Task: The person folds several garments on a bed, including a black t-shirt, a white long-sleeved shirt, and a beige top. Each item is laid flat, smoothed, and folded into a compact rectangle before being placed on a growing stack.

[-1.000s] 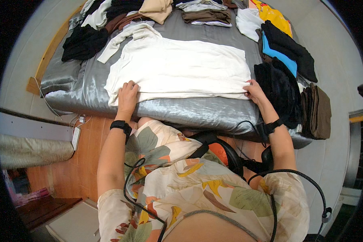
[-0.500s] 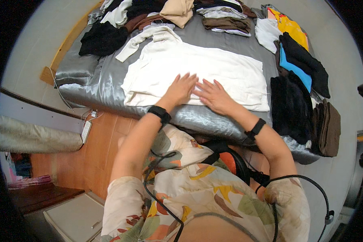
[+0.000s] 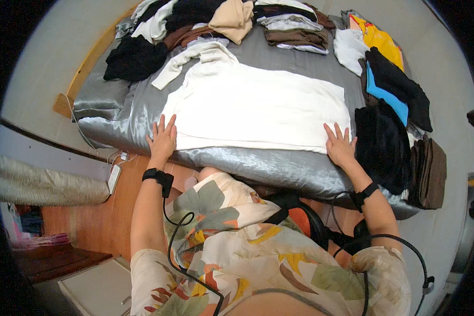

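A white long-sleeved top (image 3: 258, 105) lies flat, folded lengthwise, along the near side of a bed with a shiny grey sheet (image 3: 237, 160). One sleeve (image 3: 176, 68) stretches out toward the far left. At the garment's near left corner my left hand (image 3: 164, 138) rests with fingers spread, partly on the cloth. My right hand (image 3: 341, 146) lies on the near right corner, its fingers also apart. Neither hand grips anything.
Dark and beige clothes (image 3: 230, 20) are heaped along the far side. A folded stack (image 3: 296, 38) sits at the back. Black (image 3: 383, 142), blue (image 3: 387, 92) and brown garments (image 3: 432, 174) line the right edge. A white power strip (image 3: 114, 179) lies on the floor at left.
My hands have moved apart from the middle of the white top, the left one to its left corner and the right one to its right corner. The near edge looks smoother.
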Demonstrator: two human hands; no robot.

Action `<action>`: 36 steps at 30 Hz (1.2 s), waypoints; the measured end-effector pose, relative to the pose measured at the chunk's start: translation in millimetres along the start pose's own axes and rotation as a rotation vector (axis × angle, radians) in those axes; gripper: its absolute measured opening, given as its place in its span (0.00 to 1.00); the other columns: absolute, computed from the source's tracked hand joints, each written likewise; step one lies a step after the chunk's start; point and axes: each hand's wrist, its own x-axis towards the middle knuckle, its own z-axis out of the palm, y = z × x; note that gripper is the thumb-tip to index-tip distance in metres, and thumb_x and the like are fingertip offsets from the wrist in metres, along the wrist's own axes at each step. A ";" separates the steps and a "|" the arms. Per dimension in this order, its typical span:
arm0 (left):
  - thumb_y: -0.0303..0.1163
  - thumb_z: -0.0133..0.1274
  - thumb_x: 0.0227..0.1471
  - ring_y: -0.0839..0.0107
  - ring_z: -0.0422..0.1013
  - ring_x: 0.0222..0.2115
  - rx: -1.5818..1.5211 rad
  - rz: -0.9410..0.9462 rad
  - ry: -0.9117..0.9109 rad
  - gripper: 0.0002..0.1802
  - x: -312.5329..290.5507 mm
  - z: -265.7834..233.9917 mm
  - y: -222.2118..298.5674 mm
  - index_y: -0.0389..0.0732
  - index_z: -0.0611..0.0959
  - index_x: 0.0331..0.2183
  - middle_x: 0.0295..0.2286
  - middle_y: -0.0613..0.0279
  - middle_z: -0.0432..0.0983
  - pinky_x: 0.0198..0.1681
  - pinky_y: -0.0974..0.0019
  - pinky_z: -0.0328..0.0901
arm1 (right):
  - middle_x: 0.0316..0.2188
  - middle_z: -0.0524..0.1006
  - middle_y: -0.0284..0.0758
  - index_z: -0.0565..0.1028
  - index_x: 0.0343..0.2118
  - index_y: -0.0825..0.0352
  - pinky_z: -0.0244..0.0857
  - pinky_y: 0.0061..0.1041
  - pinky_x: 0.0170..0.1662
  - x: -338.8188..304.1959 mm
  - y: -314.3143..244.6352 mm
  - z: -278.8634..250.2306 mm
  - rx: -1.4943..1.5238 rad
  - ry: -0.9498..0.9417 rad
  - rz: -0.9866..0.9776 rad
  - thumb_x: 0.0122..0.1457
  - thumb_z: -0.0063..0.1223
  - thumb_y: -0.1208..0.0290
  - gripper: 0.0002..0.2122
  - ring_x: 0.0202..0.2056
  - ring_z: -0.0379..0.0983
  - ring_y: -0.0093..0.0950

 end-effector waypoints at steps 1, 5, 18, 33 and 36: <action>0.49 0.33 0.61 0.53 0.42 0.63 -0.041 -0.054 -0.030 0.25 1.2 -4.4 -2.9 0.69 0.60 0.59 0.62 0.60 0.47 0.60 0.32 0.33 | 0.63 0.54 0.38 0.63 0.58 0.50 0.38 0.59 0.60 8.1 -6.2 -7.5 -0.083 0.027 -0.027 0.60 0.38 0.61 0.21 0.63 0.45 0.45; 0.50 0.37 0.59 0.52 0.47 0.61 0.160 -0.079 0.214 0.27 14.4 -14.3 21.6 0.54 0.64 0.58 0.60 0.55 0.52 0.59 0.33 0.37 | 0.52 0.68 0.42 0.74 0.42 0.64 0.49 0.47 0.58 64.1 -44.4 -32.5 -0.034 0.427 -0.318 0.52 0.50 0.70 0.14 0.54 0.62 0.38; 0.48 0.44 0.57 0.54 0.56 0.58 -0.130 0.335 0.316 0.27 17.4 27.1 128.5 0.48 0.70 0.55 0.56 0.52 0.62 0.60 0.43 0.45 | 0.38 0.76 0.42 0.72 0.47 0.70 0.67 0.29 0.42 340.4 -267.4 -59.5 0.894 0.119 -0.348 0.51 0.58 0.59 0.24 0.38 0.74 0.35; 0.55 0.46 0.55 0.65 0.64 0.51 -1.618 -0.196 0.042 0.34 78.4 4.6 113.4 0.40 0.67 0.55 0.52 0.53 0.65 0.54 0.59 0.58 | 0.45 0.73 0.40 0.69 0.53 0.62 0.60 0.28 0.51 222.7 -298.2 -79.0 1.139 0.264 -0.892 0.54 0.49 0.71 0.21 0.47 0.68 0.34; 0.53 0.47 0.57 0.68 0.70 0.43 -2.148 -0.311 -0.111 0.29 108.0 -11.5 97.3 0.38 0.72 0.48 0.44 0.56 0.71 0.47 0.64 0.66 | 0.42 0.71 0.42 0.68 0.55 0.57 0.58 0.34 0.52 147.5 -266.9 -71.4 0.675 0.072 -1.111 0.51 0.50 0.72 0.25 0.47 0.66 0.37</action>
